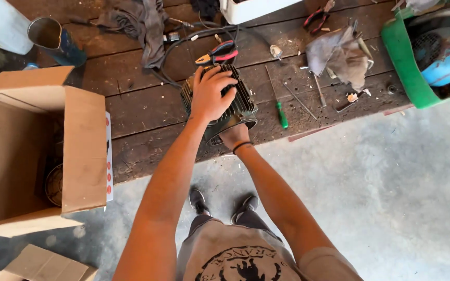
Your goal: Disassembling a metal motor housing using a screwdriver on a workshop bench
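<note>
The finned motor housing (pixel 238 104) looks like dull, dark cast metal, ribbed and grimy. The surface (pixel 131 99) is rough, weathered brown wood planks, littered with chips. The open box (pixel 37 151) is matt tan cardboard. Rags (pixel 141 23) are limp grey cloth. The screwdriver (pixel 282 117) has a glossy green plastic handle; the pliers (pixel 220 53) have red and blue plastic sleeves. The floor (pixel 391 187) is pale, rough concrete
</note>
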